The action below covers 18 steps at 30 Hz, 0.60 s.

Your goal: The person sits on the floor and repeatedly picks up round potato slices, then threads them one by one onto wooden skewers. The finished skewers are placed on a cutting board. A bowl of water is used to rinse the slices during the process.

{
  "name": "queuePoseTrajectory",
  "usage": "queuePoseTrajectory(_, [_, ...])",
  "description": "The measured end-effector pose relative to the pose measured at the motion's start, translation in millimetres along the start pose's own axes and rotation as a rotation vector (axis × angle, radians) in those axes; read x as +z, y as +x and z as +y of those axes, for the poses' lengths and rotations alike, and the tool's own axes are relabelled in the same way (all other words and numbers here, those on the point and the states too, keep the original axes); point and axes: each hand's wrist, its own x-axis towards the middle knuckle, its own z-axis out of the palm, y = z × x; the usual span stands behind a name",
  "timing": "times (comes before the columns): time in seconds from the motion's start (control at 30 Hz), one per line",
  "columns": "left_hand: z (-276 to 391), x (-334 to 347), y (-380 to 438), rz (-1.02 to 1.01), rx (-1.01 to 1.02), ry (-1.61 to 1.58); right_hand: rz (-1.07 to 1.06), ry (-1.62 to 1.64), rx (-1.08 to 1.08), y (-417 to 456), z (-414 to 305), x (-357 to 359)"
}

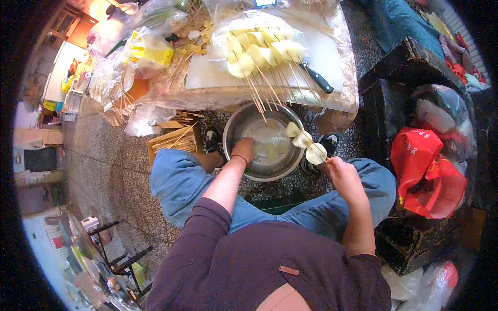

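Note:
A wide metal basin [265, 171] stands on the floor between my knees, with pale round slices [268, 151] lying in its bottom. My left hand [245, 149] reaches inside the basin near its left wall; its fingertips are hard to make out, so I cannot tell whether they hold a slice. Right of the basin, my right hand [340, 171] grips a thin wooden skewer that carries several pale potato-like slices [316, 153]. On the table beyond lies a pile of skewered slices [264, 48] on clear plastic, their bare stick ends pointing toward me over the edge.
A black-handled knife [319, 79] lies on the white cutting board [202, 74] beside the pile. Left of the basin, a box [151, 149] holds many wooden skewers. Plastic bags [149, 50] crowd the table's left side. A red bag [420, 171] sits on dark furniture at right.

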Motion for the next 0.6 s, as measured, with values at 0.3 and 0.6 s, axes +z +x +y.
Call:
queuePoseTrajectory(0.3, [-33.7,3.8,31.9,-0.242,0.178,0.110,-0.023,0.076,-0.027,12.5,4.5,5.9])
queuePoseTrajectory(0.6, [-21.4,-35.7,35.0,-0.426,-0.256,-1.118,-0.043,0.066,0.007,13.6,12.4,6.6])
